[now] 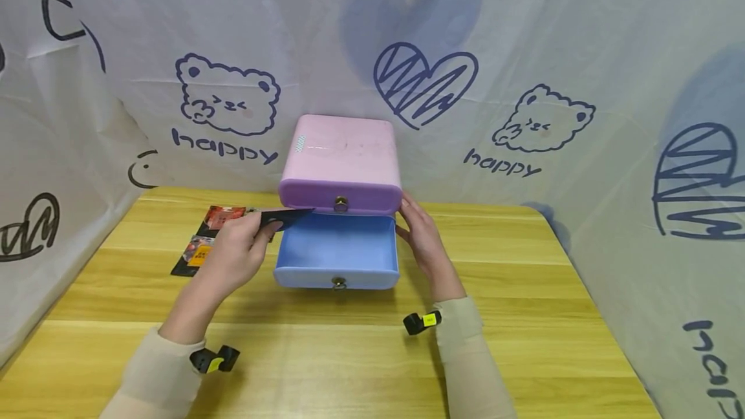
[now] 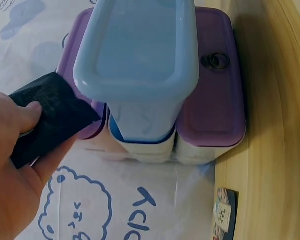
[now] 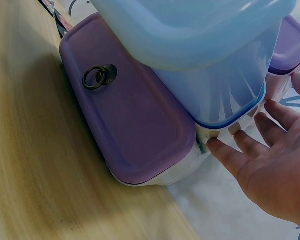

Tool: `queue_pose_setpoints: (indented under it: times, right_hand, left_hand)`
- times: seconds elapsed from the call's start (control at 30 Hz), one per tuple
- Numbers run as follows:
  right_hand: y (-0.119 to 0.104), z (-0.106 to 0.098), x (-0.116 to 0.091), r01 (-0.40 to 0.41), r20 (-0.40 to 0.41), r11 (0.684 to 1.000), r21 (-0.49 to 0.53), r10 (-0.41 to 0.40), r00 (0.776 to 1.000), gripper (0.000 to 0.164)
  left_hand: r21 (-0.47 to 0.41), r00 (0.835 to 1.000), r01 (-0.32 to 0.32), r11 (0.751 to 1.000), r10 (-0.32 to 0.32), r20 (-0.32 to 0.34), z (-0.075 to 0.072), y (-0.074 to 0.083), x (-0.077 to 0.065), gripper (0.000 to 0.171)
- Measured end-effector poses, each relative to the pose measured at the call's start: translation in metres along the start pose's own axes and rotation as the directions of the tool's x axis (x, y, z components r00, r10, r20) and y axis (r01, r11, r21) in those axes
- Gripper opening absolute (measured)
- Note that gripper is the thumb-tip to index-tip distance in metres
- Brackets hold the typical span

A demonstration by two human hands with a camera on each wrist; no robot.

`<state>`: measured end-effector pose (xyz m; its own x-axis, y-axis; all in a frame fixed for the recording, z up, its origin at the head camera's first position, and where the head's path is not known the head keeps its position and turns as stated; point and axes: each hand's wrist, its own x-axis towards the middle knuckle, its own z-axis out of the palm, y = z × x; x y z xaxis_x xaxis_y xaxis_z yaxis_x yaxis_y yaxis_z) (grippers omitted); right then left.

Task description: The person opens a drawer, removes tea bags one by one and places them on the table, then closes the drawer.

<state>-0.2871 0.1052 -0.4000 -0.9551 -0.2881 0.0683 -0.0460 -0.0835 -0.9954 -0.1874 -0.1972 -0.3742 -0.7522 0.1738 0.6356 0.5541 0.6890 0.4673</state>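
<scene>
A three-tier drawer unit (image 1: 346, 147), with a pink top and purple fronts above and below, stands by the back wall. Its middle blue drawer (image 1: 336, 278) is pulled out, and the visible inside is bare. My left hand (image 1: 237, 247) pinches a flat black packet (image 2: 55, 115) between thumb and fingers, over the left rim of that drawer. On the opposite side, my right hand (image 1: 423, 238) rests extended fingertips (image 3: 229, 156) against the side of the unit. The lower purple drawer (image 3: 135, 110), with its ring pull, is closed.
Two black-edged packets lie on the wooden table left of the unit, a red one (image 1: 221, 217) and one with an orange patch (image 1: 191, 257), partly behind my left hand. A white cloth (image 1: 326, 31) printed with bears and hearts hangs behind and along both sides.
</scene>
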Motion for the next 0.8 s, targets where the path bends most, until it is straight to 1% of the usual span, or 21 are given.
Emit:
queue_pose_setpoints:
  times: [0.1, 0.2, 0.37, 0.57, 0.7, 0.8]
  right_hand:
    - [-0.001, 0.000, 0.000, 0.001, -0.001, 1.000, -0.006, -0.001, 1.000, 0.047]
    - [0.008, -0.004, 0.006, -0.005, -0.001, 1.000, -0.002, 0.005, 1.000, 0.047]
    - [0.020, -0.008, 0.014, -0.005, -0.006, 1.000, 0.014, 0.005, 1.000, 0.047]
    - [0.021, -0.007, 0.013, 0.005, -0.019, 1.000, 0.025, -0.004, 1.000, 0.048]
    - [0.020, -0.007, 0.013, 0.008, -0.025, 1.000, 0.029, -0.007, 1.000, 0.047]
    - [0.020, -0.007, 0.013, 0.006, -0.029, 1.000, 0.030, -0.006, 1.000, 0.048]
  left_hand:
    - [-0.006, 0.996, -0.032, 0.999, 0.031, -0.082, -0.004, -0.003, 0.000, 0.016]
    - [0.007, 0.987, -0.051, 0.999, 0.052, -0.150, -0.009, -0.006, -0.002, 0.020]
    - [0.026, 0.977, -0.072, 0.997, 0.076, -0.200, -0.018, -0.013, -0.004, 0.023]
    - [0.041, 0.972, -0.077, 0.996, 0.084, -0.220, -0.025, -0.022, -0.007, 0.030]
    - [0.064, 0.973, -0.082, 0.995, 0.094, -0.211, -0.028, -0.027, -0.008, 0.035]
    - [0.087, 0.974, -0.081, 0.993, 0.097, -0.206, -0.030, -0.031, -0.009, 0.034]
